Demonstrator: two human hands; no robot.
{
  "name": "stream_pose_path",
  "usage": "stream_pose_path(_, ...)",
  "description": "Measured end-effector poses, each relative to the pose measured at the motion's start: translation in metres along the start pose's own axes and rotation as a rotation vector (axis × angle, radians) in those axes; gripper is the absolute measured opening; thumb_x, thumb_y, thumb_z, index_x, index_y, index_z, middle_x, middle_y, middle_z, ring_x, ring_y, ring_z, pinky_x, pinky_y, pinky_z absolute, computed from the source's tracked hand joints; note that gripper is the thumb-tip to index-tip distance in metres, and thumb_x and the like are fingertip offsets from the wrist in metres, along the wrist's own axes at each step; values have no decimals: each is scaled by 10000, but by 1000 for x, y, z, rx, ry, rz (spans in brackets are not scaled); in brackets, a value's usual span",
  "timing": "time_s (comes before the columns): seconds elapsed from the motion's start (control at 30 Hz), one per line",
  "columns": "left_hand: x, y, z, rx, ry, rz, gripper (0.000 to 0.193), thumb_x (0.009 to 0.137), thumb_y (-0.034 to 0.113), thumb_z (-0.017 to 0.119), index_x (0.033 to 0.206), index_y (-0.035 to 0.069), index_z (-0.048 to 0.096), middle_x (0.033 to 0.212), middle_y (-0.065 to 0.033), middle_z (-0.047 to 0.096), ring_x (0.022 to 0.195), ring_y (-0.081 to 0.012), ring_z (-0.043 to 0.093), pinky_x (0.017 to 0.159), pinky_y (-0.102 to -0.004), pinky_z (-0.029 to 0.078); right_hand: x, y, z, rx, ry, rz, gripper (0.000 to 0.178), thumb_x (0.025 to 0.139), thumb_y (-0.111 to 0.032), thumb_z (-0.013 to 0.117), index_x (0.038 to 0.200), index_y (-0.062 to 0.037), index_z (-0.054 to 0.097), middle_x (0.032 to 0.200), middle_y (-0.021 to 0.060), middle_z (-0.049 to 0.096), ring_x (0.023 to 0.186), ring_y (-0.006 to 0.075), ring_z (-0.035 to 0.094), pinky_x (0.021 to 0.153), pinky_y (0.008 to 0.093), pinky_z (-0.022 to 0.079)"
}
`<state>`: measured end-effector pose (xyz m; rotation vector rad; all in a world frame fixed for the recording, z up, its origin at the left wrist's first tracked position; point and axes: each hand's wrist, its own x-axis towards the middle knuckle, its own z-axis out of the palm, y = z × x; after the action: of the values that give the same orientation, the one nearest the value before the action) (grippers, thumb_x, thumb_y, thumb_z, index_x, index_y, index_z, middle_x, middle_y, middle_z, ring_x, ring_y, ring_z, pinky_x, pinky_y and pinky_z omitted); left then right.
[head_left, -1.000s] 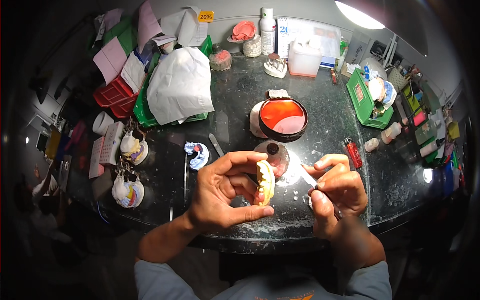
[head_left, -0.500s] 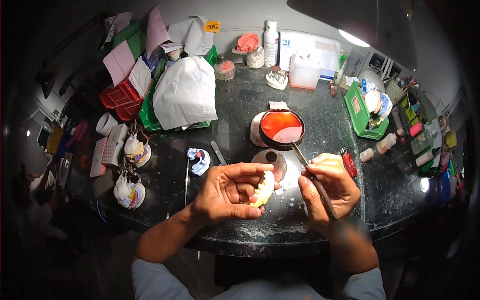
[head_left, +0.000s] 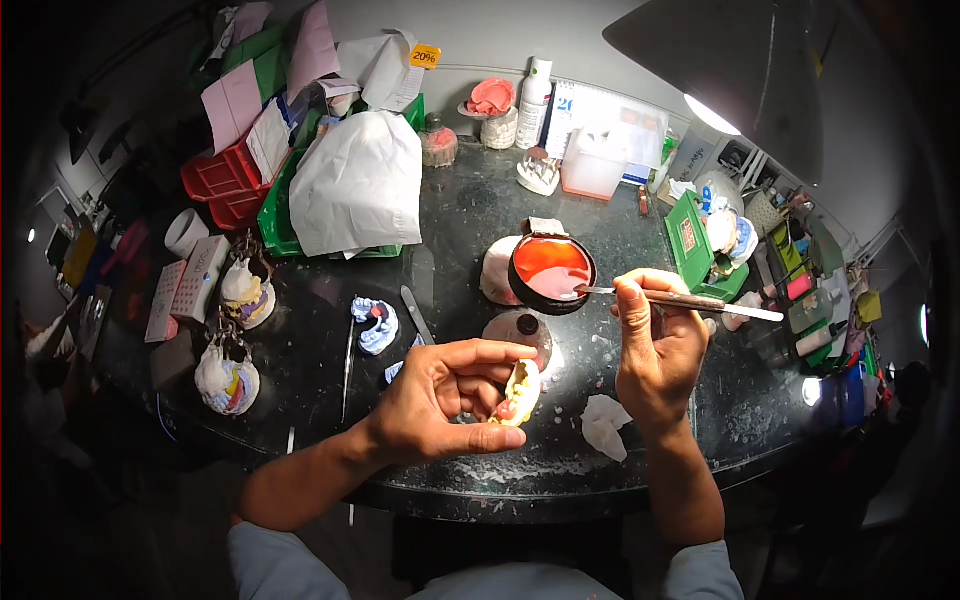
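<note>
My left hand (head_left: 430, 400) is closed on a curved yellow dental piece (head_left: 524, 385), gripped by its ends between thumb and fingers, with a pinkish patch near its lower end. A slim wax knife (head_left: 735, 307) with a dark handle lies across the fingers of my right hand (head_left: 662, 350). Its tip is at the right rim of a round black pot (head_left: 528, 297) of melted red wax. Just beyond my left fingers stands a squat glass vessel with a dark cap (head_left: 527, 324), partly hidden.
Left of my hand lie a blue-and-white dental model (head_left: 375, 328) and a metal blade (head_left: 416, 315). Articulated casts (head_left: 228, 380) stand farther left. A white scrap (head_left: 605, 428) is near the front edge. Green trays (head_left: 690, 240) hold items, and a lamp (head_left: 720, 70) hangs upper right.
My right hand has turned the knife from steeply slanted to nearly level, its tip still by the wax pot. The view has shifted a little, and the yellow piece is turned slightly, showing the pinkish patch.
</note>
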<state>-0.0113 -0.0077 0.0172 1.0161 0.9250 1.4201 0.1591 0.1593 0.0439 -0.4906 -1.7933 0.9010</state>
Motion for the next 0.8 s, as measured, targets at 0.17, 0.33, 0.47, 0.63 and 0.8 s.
stream_pose_path(0.17, -1, 2, 3, 7, 8, 8, 774, 737, -82, 853, 1417, -98, 482, 1255, -183, 653, 977, -104, 652, 856, -231, 548, -4, 0, 0, 74, -12, -37, 112, 1018, -83, 622, 1023, 29, 613, 923, 44, 597, 796, 94, 587, 733, 242, 477)
stream_pose_path(0.33, 2, 8, 7, -39, 45, -17, 783, 727, -115, 848, 1417, -86, 479, 1272, -188, 653, 950, -86, 661, 849, -220, 558, -11, -6, -5, 101, -6, -40, 97, 1018, -24, 545, 1077, 33, 597, 1034, 80, 573, 900, 116, 561, 828, 252, 457)
stream_pose_path(0.47, 3, 5, 3, -78, 30, -52, 768, 756, -126, 819, 1434, -76, 461, 1275, -194, 656, 954, -111, 689, 875, -245, 575, -24, -10, -1, 235, 70, -119, 114, 989, -29, 530, 1070, 38, 572, 1009, 130, 592, 901, 180, 588, 830, 294, 496)
stream_pose_path(0.63, 2, -1, 2, -139, -10, -79, 750, 796, -105, 802, 1453, -59, 444, 1268, -177, 665, 989, -138, 701, 894, -268, 581, -48, -19, -1, 253, -123, -245, 130, 997, -124, 528, 992, 5, 524, 824, 122, 596, 935, 294, 592, 838, 412, 576)
stream_pose_path(0.8, 3, -2, 6, -181, -10, -140, 749, 797, -95, 812, 1452, -43, 452, 1241, -154, 674, 956, -123, 701, 879, -252, 582, -57, -19, -3, 262, -272, -235, 139, 968, -133, 571, 993, 2, 548, 806, 110, 602, 1002, 310, 581, 908, 474, 579)
